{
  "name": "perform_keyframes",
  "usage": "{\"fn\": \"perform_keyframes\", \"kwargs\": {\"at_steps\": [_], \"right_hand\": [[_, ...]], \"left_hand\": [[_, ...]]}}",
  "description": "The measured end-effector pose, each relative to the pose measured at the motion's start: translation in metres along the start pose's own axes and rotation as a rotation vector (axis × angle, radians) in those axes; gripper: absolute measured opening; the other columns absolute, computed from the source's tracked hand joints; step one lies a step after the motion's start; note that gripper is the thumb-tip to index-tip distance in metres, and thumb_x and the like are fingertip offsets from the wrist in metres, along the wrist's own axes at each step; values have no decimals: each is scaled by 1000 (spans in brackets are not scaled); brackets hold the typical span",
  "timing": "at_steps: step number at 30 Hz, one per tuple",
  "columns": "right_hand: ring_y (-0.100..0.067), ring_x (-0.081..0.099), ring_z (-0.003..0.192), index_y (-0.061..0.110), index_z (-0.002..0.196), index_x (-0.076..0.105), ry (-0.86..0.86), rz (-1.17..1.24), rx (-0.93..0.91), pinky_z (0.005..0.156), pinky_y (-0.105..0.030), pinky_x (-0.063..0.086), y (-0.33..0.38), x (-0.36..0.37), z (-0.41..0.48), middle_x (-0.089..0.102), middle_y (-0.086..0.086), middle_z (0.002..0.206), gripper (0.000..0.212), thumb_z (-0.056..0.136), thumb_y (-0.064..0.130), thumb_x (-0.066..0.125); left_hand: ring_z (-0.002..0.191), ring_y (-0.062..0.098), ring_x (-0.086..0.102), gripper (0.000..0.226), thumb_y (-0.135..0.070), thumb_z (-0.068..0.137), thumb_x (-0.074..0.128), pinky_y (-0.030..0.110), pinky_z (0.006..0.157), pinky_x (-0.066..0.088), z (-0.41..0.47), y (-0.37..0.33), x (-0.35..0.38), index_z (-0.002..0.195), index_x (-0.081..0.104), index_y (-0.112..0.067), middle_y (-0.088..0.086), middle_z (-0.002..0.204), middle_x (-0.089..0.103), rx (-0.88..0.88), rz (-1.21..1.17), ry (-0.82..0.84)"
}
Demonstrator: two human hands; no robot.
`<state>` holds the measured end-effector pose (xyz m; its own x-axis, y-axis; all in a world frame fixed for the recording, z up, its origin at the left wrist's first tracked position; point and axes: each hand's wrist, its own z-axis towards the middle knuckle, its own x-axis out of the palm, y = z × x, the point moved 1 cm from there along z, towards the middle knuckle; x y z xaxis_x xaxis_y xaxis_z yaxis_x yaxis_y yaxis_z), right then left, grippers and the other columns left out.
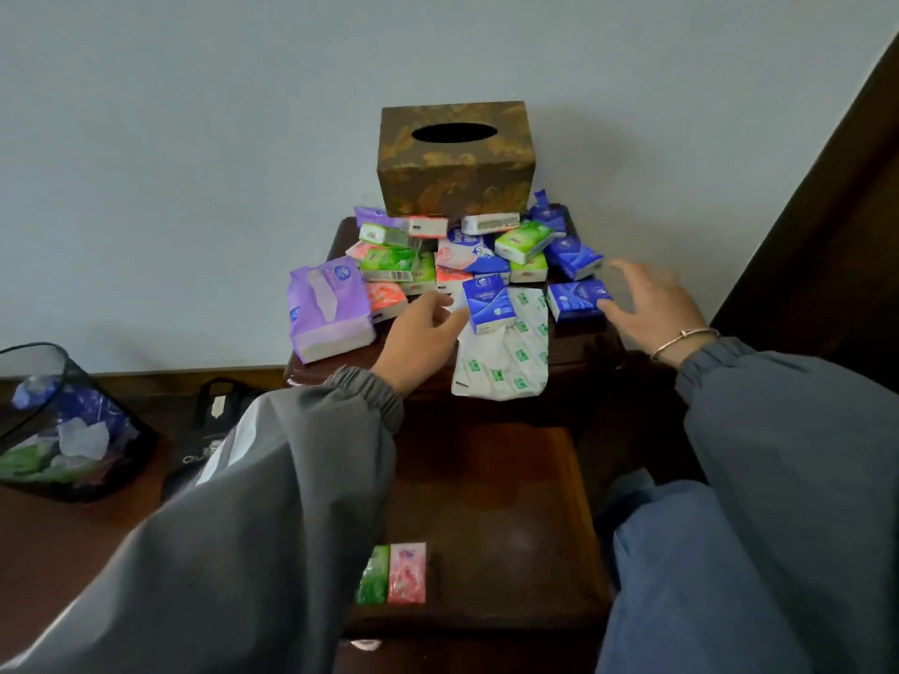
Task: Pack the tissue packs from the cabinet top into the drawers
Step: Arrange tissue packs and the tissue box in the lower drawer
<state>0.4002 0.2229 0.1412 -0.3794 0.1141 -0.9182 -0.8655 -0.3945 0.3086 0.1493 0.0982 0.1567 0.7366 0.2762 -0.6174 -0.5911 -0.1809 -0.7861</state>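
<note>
Several small tissue packs in blue, green, pink and white lie heaped on the dark cabinet top (340,362). My left hand (418,335) reaches into the heap, its fingers touching an upright blue pack (489,304). My right hand (649,308) hovers open, fingertips against another blue pack (576,299) at the right edge. A large purple pack (328,311) sits at the left, and a white-and-green wrapper (506,352) hangs over the front edge. Below, the open drawer (511,503) holds a green pack (373,574) and a pink pack (407,571) side by side.
A brown patterned tissue box (455,158) stands at the back of the cabinet against the wall. A black mesh waste bin (68,430) with wrappers sits on the floor at left, beside a dark bag (214,430). My knee in blue trousers (681,552) is right of the drawer.
</note>
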Motion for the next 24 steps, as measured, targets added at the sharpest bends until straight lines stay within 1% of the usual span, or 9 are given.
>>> {"fn": "perform_keyframes", "kwargs": {"at_steps": [2, 4, 7, 10, 13, 16, 18, 21, 24], "right_hand": [[-35, 44, 124, 11, 138, 39, 121, -59, -30, 103, -42, 34, -5, 13, 8, 47, -16, 138, 61, 86, 36, 60], [-30, 37, 132, 15, 142, 35, 193, -78, -39, 107, -42, 32, -7, 26, 8, 37, -11, 147, 66, 87, 44, 56], [-24, 30, 138, 25, 141, 35, 186, -103, -20, 106, -43, 29, -10, 38, 4, 30, -5, 152, 62, 88, 53, 49], [-24, 33, 136, 24, 131, 44, 148, -100, -42, 102, -43, 33, -9, 38, 11, 35, -5, 148, 53, 87, 51, 53], [-29, 49, 118, 18, 119, 49, 142, -76, -88, 88, -39, 40, -7, 36, 20, 54, -8, 126, 47, 82, 44, 63], [-30, 55, 108, 18, 114, 50, 146, -23, -87, 81, -36, 41, -11, 36, 24, 60, -8, 117, 48, 77, 43, 69], [-31, 55, 105, 19, 111, 50, 135, 31, -78, 75, -33, 38, -14, 38, 28, 60, -8, 114, 48, 75, 42, 72], [-30, 54, 102, 23, 108, 49, 118, 93, -66, 75, -33, 38, -17, 41, 29, 58, -7, 113, 50, 70, 41, 76], [-27, 53, 101, 23, 106, 49, 104, 190, -34, 77, -33, 40, -17, 43, 25, 55, -5, 113, 52, 67, 36, 79]], "left_hand": [[103, 24, 61, 47, -41, 94, 54, 42, 90, 50, 16, -5, 18, 127, 53, -8, 8, 117, 62, -55, 22, -21], [115, 25, 55, 54, -48, 92, 54, 46, 100, 42, 30, -6, 33, 131, 49, -11, 7, 126, 57, -111, 81, -44], [123, 28, 49, 66, -59, 85, 56, 46, 104, 32, 45, -6, 52, 133, 44, -14, 7, 135, 49, -219, 165, -53], [125, 30, 47, 76, -67, 80, 56, 47, 103, 27, 56, -9, 66, 132, 45, -12, 8, 136, 48, -322, 214, -98], [128, 31, 41, 80, -67, 78, 59, 48, 105, 26, 62, -11, 74, 133, 44, -11, 11, 137, 43, -362, 258, -103], [131, 31, 35, 77, -61, 76, 66, 49, 106, 26, 69, -13, 75, 133, 44, -14, 11, 139, 38, -434, 186, -81], [130, 31, 33, 68, -51, 75, 71, 48, 106, 25, 71, -15, 74, 128, 46, -16, 10, 136, 38, -411, 134, -144], [127, 30, 36, 54, -36, 81, 69, 47, 102, 25, 63, -16, 77, 126, 47, -16, 8, 132, 43, -196, 261, -268], [115, 29, 50, 37, -29, 89, 61, 43, 97, 28, 57, -16, 79, 121, 48, -15, 5, 120, 58, -41, 237, -231]]}}
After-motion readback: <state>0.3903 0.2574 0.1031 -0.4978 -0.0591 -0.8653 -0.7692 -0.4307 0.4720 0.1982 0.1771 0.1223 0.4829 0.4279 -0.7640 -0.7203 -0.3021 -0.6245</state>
